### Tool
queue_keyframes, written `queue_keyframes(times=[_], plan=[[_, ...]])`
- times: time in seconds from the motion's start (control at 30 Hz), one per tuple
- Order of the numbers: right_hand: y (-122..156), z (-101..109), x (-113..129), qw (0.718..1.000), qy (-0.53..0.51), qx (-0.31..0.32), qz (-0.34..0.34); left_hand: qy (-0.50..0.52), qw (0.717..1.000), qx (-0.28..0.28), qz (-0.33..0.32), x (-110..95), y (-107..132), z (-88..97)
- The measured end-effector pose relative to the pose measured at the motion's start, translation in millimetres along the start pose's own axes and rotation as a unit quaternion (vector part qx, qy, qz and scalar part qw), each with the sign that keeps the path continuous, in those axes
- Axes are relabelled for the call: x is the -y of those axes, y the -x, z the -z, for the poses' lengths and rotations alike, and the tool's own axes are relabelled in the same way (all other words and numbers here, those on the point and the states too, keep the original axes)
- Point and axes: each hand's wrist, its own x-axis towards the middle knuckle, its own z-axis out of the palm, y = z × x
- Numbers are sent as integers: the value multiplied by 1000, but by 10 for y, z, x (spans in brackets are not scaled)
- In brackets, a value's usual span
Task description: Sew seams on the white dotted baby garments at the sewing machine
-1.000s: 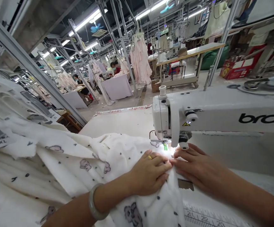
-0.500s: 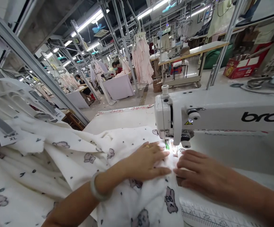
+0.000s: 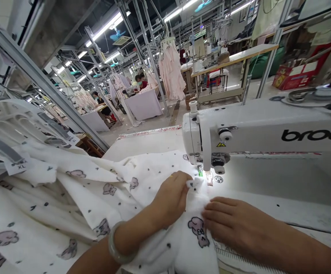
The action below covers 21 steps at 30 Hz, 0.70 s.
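Left hand (image 3: 172, 199) closed, pinching a bump of white cloth (image 3: 96, 190) just near the needle foot (image 3: 209, 178) of the sewing machine (image 3: 253, 133). Right hand (image 3: 231, 224) open and flat, fingertips on the cloth edge. Cloth piled left on the desk (image 3: 148, 146), not under the foot yet, by the look of it.

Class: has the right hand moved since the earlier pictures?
Yes. The right hand has drawn back from the presser foot, toward the person, and lies flat at the edge of the cloth.
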Motion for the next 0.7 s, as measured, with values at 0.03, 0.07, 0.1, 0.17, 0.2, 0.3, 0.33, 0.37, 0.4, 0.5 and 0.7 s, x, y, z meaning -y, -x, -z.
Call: queue_keyframes(times=[0.03, 0.07, 0.1, 0.17, 0.2, 0.3, 0.33, 0.37, 0.4, 0.5, 0.7], plan=[[-2, 20, -17, 1000, -3, -2, -19, 16, 1000, 1, 5, -11, -49, 4], [-1, 38, -36, 999, -6, -1, -40, 29, 1000, 2, 11, -14, -80, -7], [4, 51, -58, 998, -10, 3, -61, 39, 999, -1, 19, -7, -95, -29], [25, 64, -106, 995, -21, 18, -96, 51, 998, -7, 38, 33, -90, -90], [37, 65, -127, 994, -28, 25, -106, 55, 998, -9, 43, 61, -78, -120], [61, 65, -155, 993, -40, 41, -105, 41, 999, 2, 4, 152, -31, -176], [61, 67, -150, 994, -41, 43, -96, 24, 999, 8, -31, 177, -17, -184], [59, 72, -137, 994, -41, 46, -86, 3, 997, 16, -71, 199, -6, -189], [55, 78, -121, 995, -41, 49, -77, -18, 993, 28, -112, 217, 3, -194], [42, 92, -67, 995, -33, 68, -62, -60, 979, 75, -181, 253, 19, -214], [6, 85, -67, 997, -3, 52, -56, -105, 971, 144, -162, 285, -54, -253]])
